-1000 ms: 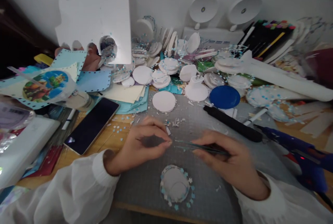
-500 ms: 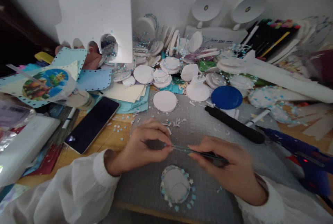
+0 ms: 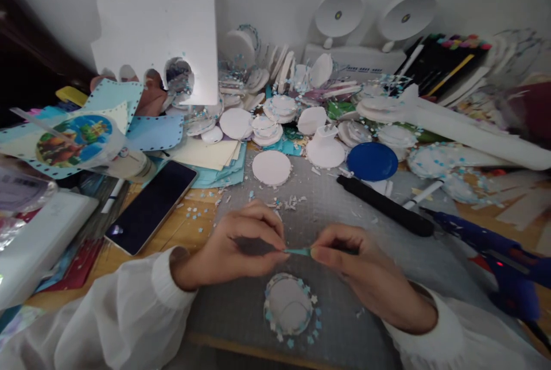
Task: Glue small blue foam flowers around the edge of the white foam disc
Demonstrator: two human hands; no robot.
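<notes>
My left hand (image 3: 243, 241) pinches one end of a thin teal strip (image 3: 298, 252) between thumb and fingers. The strip's other end is pinched in my right hand (image 3: 365, 272); a sliver of something dark shows behind those fingers, too hidden to name. Just below the hands, on the grey cutting mat (image 3: 232, 312), lies a round white disc (image 3: 289, 304) ringed by a string of small pale-blue and white stars. Beyond my hands rests a plain white disc (image 3: 271, 167), with small white scraps (image 3: 293, 203) scattered on the near side of it.
A phone (image 3: 151, 206) lies at left beside a lidded drink cup (image 3: 75, 140). At right are a black pen-like tool (image 3: 385, 205), a blue lid (image 3: 372, 160) and a blue glue gun (image 3: 495, 249) with a red light. Star-trimmed white discs (image 3: 279, 107) pile up at the back.
The right fingers have closed in around the strip, and the long dark piece seen in that hand is now mostly hidden. The strip shows flatter and more teal. The left hand has barely moved.
</notes>
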